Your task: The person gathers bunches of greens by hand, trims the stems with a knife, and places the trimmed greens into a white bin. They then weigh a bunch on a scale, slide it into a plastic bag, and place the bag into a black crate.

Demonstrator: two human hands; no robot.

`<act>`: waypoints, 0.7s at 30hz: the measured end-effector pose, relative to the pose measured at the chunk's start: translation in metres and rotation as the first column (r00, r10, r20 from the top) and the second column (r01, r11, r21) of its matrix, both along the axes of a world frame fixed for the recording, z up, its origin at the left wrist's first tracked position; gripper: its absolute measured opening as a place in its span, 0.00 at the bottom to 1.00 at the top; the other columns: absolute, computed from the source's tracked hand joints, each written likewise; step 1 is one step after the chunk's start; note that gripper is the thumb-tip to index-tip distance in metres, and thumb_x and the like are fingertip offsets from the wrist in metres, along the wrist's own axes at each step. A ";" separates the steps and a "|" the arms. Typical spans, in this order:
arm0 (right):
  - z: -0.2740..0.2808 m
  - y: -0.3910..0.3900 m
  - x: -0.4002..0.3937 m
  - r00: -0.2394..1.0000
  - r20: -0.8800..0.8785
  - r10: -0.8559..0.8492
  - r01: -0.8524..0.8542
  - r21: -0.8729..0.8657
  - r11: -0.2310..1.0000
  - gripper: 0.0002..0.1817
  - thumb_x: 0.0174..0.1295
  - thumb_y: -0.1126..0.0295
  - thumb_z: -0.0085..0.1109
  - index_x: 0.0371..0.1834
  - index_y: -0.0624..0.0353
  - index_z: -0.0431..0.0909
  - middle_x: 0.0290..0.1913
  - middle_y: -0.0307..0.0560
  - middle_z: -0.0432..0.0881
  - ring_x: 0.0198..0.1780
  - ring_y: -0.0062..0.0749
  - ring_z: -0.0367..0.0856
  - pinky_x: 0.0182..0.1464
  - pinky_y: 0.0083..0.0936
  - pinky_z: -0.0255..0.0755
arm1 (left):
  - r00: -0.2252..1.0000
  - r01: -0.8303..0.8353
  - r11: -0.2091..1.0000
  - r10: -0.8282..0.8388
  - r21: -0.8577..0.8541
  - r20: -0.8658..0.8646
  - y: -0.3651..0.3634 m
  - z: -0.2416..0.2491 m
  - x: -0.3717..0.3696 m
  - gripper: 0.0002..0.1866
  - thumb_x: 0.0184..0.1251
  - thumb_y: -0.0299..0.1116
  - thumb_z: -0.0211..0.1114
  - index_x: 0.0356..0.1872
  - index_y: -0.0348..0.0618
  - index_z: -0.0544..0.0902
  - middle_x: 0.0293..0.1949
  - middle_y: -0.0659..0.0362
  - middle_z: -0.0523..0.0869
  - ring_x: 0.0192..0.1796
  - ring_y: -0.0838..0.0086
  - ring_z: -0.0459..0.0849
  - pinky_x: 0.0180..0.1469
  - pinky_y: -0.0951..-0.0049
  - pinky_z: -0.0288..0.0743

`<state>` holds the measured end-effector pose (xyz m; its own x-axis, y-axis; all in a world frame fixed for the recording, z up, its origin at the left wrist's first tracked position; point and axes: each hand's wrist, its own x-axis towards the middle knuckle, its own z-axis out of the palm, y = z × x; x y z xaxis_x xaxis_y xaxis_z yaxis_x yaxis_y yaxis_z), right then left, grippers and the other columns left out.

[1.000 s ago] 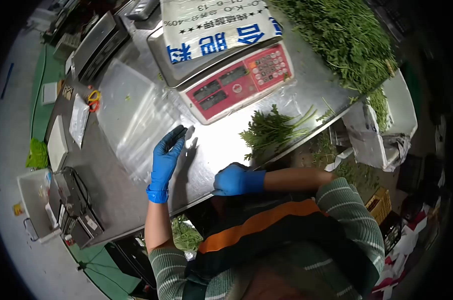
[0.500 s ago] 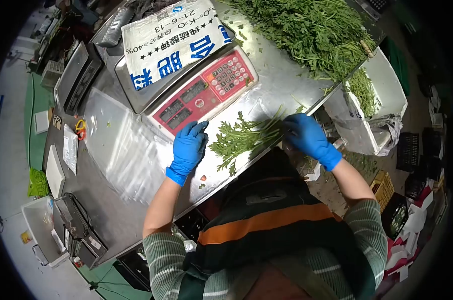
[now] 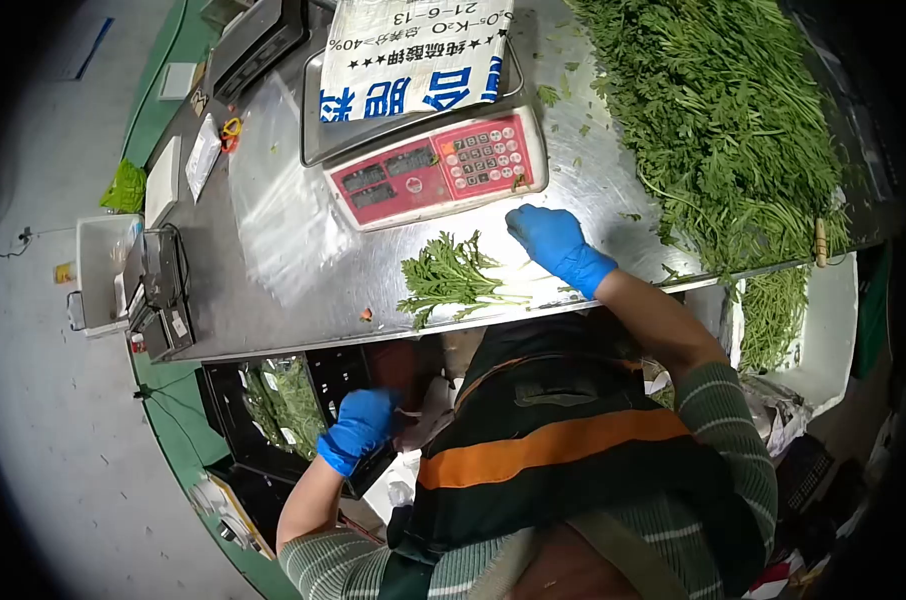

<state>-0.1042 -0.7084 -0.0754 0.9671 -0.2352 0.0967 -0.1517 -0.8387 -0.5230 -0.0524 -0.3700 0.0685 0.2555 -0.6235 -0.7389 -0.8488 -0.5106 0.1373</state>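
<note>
Since the earlier frame, the blue-gloved left hand (image 3: 358, 428) has been dropped from the steel table (image 3: 273, 300) to a black plastic crate (image 3: 263, 420) below its edge, fingers curled; whether anything is gripped cannot be told. The blue-gloved right hand (image 3: 548, 240) is laid open on the stems of a small leafy green bunch (image 3: 448, 278), just below the red electronic scale (image 3: 438, 170).

R hand (image 3: 553, 243) rests on greens bunch (image 3: 451, 277) on tabletop (image 3: 303, 290), by scale (image 3: 435, 168); L hand (image 3: 358, 428) down at black crate (image 3: 273, 400).

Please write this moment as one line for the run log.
left hand: below table edge, at black crate | right hand: on small bunch of greens | red scale behind
</note>
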 end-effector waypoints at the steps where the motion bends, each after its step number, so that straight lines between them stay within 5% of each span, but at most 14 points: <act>1: 0.010 0.001 0.002 0.998 -0.024 0.058 -0.059 -0.082 0.995 0.13 0.55 0.67 0.46 0.44 0.53 0.70 0.29 0.44 0.77 0.27 0.40 0.78 0.28 0.36 0.72 | 0.996 -0.069 0.994 0.074 -0.083 0.057 -0.035 0.009 -0.007 0.18 0.50 0.36 0.60 0.45 0.52 0.77 0.36 0.53 0.81 0.35 0.57 0.80 0.37 0.63 0.74; 2: 0.016 0.002 0.003 0.993 -0.049 0.109 -0.115 -0.164 0.980 0.14 0.55 0.69 0.45 0.45 0.53 0.71 0.28 0.44 0.78 0.27 0.39 0.78 0.28 0.36 0.72 | 0.983 -0.127 0.977 0.147 -0.170 0.112 -0.075 0.011 -0.005 0.22 0.50 0.36 0.62 0.50 0.51 0.74 0.39 0.52 0.81 0.39 0.56 0.79 0.41 0.64 0.74; 4: 0.017 -0.001 0.011 0.987 -0.085 0.137 -0.148 -0.146 0.978 0.14 0.55 0.71 0.44 0.45 0.53 0.71 0.29 0.44 0.78 0.27 0.39 0.78 0.28 0.36 0.72 | 0.998 0.026 0.805 0.015 -0.593 0.063 -0.119 -0.014 0.007 0.27 0.50 0.35 0.62 0.55 0.47 0.69 0.49 0.51 0.75 0.48 0.57 0.75 0.50 0.65 0.70; 8: 0.003 -0.026 -0.012 0.989 -0.121 0.082 -0.101 -0.162 0.982 0.13 0.53 0.72 0.45 0.41 0.54 0.73 0.30 0.47 0.77 0.31 0.39 0.79 0.30 0.33 0.72 | 0.979 0.196 0.744 -0.189 -0.638 0.081 -0.146 -0.080 0.030 0.35 0.49 0.37 0.62 0.60 0.44 0.61 0.57 0.51 0.67 0.58 0.57 0.67 0.59 0.64 0.60; 10: 0.030 -0.056 -0.065 0.956 -0.288 -0.064 0.022 -0.147 0.989 0.11 0.51 0.69 0.48 0.37 0.53 0.77 0.33 0.48 0.78 0.35 0.39 0.79 0.35 0.31 0.73 | 0.976 0.207 0.742 -0.198 -0.638 0.086 -0.146 -0.085 0.035 0.38 0.44 0.37 0.66 0.60 0.44 0.61 0.55 0.50 0.69 0.55 0.57 0.69 0.57 0.64 0.63; 12: 0.068 -0.076 -0.135 0.940 -0.200 -0.275 0.287 0.033 0.957 0.09 0.48 0.68 0.53 0.31 0.60 0.76 0.27 0.54 0.77 0.26 0.46 0.75 0.30 0.32 0.69 | 0.966 0.259 0.724 -0.203 -0.640 0.162 -0.147 -0.081 0.035 0.36 0.44 0.38 0.65 0.59 0.46 0.63 0.46 0.53 0.75 0.47 0.61 0.74 0.51 0.66 0.66; 13: 0.084 -0.091 -0.175 0.900 -0.218 -0.377 0.424 0.236 0.874 0.10 0.51 0.69 0.52 0.35 0.59 0.76 0.23 0.48 0.75 0.23 0.32 0.73 0.28 0.23 0.67 | 0.962 0.272 0.753 -0.215 -0.600 0.167 -0.148 -0.081 0.034 0.35 0.45 0.39 0.65 0.58 0.46 0.64 0.41 0.55 0.76 0.44 0.62 0.74 0.49 0.67 0.67; 14: 0.096 -0.103 -0.217 0.728 -0.336 -0.598 0.666 0.554 0.500 0.09 0.56 0.68 0.51 0.36 0.58 0.76 0.23 0.37 0.73 0.22 0.19 0.67 0.26 0.15 0.62 | 0.958 0.288 0.779 -0.226 -0.558 0.179 -0.149 -0.082 0.036 0.34 0.45 0.39 0.64 0.58 0.46 0.65 0.36 0.56 0.77 0.41 0.62 0.75 0.47 0.67 0.68; 16: 0.115 -0.124 -0.309 0.530 -0.283 -0.799 0.712 0.661 0.238 0.15 0.57 0.62 0.52 0.44 0.59 0.74 0.26 0.35 0.72 0.22 0.14 0.65 0.22 0.12 0.59 | 0.909 0.416 0.663 -0.321 -0.623 0.265 -0.153 -0.092 0.046 0.24 0.48 0.36 0.59 0.51 0.45 0.71 0.29 0.58 0.76 0.34 0.65 0.75 0.43 0.68 0.68; 17: 0.111 -0.127 -0.350 0.297 -0.436 -0.849 0.886 0.458 0.075 0.21 0.56 0.59 0.53 0.49 0.59 0.71 0.31 0.42 0.75 0.28 0.21 0.72 0.28 0.17 0.67 | 0.873 0.485 0.591 -0.377 -0.645 0.311 -0.155 -0.094 0.050 0.19 0.52 0.34 0.56 0.47 0.44 0.74 0.26 0.59 0.77 0.32 0.67 0.75 0.41 0.70 0.68; 18: 0.105 -0.117 -0.386 0.050 -0.429 -0.902 0.914 -0.344 0.214 0.23 0.55 0.58 0.54 0.51 0.58 0.70 0.35 0.47 0.76 0.33 0.28 0.74 0.33 0.21 0.68 | 0.870 0.489 0.565 -0.374 -0.665 0.322 -0.153 -0.104 0.049 0.13 0.50 0.32 0.55 0.39 0.44 0.77 0.24 0.58 0.77 0.31 0.66 0.75 0.39 0.69 0.69; 19: 0.101 -0.119 -0.407 0.047 -0.261 -0.964 0.760 -0.618 0.204 0.24 0.54 0.58 0.55 0.52 0.58 0.70 0.39 0.52 0.75 0.37 0.34 0.75 0.38 0.24 0.69 | 0.870 0.483 0.547 -0.390 -0.684 0.302 -0.155 -0.105 0.052 0.12 0.51 0.32 0.55 0.38 0.44 0.77 0.24 0.57 0.76 0.31 0.66 0.75 0.39 0.69 0.69; 20: 0.097 -0.120 -0.428 0.039 -0.067 -0.997 0.545 -0.835 0.077 0.25 0.54 0.58 0.56 0.53 0.58 0.69 0.43 0.56 0.75 0.41 0.40 0.76 0.43 0.27 0.70 | 0.871 0.474 0.526 -0.400 -0.706 0.286 -0.159 -0.104 0.057 0.10 0.51 0.32 0.55 0.36 0.44 0.77 0.23 0.57 0.76 0.30 0.66 0.75 0.38 0.69 0.69; 21: 0.099 -0.129 -0.429 0.151 0.129 -0.980 0.728 -0.685 0.022 0.25 0.54 0.58 0.56 0.53 0.58 0.69 0.47 0.59 0.74 0.45 0.44 0.75 0.47 0.30 0.69 | 0.879 0.450 0.544 -0.410 -0.708 0.243 -0.163 -0.102 0.063 0.11 0.51 0.32 0.56 0.36 0.43 0.78 0.26 0.56 0.78 0.30 0.63 0.76 0.37 0.67 0.70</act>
<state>-0.5328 -0.8371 0.0235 0.0393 -0.9340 0.3550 -0.9834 0.0269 0.1797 0.0101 -0.5331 -0.0331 -0.1726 -0.9849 0.0139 -0.9541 0.1707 0.2460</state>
